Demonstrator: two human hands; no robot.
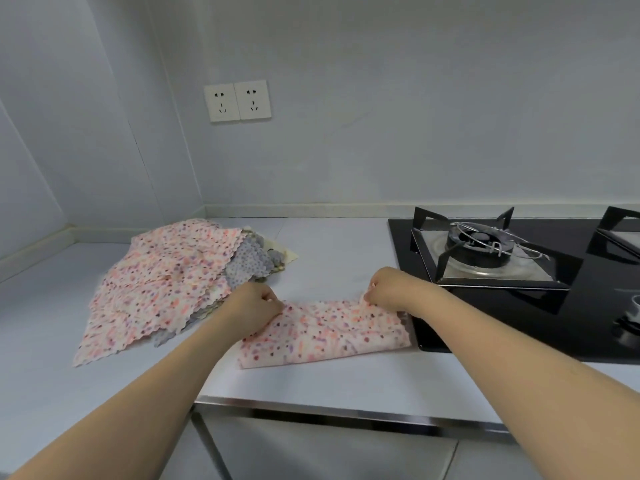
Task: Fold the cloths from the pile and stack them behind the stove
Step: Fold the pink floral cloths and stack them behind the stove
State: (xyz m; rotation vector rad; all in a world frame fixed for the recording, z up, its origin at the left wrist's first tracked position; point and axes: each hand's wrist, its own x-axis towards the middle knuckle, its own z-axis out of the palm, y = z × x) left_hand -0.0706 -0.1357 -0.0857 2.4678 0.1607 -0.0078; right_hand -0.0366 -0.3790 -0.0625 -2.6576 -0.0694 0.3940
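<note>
On the counter (329,386), a black stove (519,289) sits at right and a loose pile (166,282) of floral cloths lies at left. Between them lies a folded pink cloth (325,336), its right end touching the stove's edge. Left hand (251,311) and right hand (393,289) each pinch a far corner of it.

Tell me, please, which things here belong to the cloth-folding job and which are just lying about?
Job: cloth being folded, pinched by left hand and right hand; cloth pile; stove.
Lying about: wall sockets; wire ring on burner.
</note>
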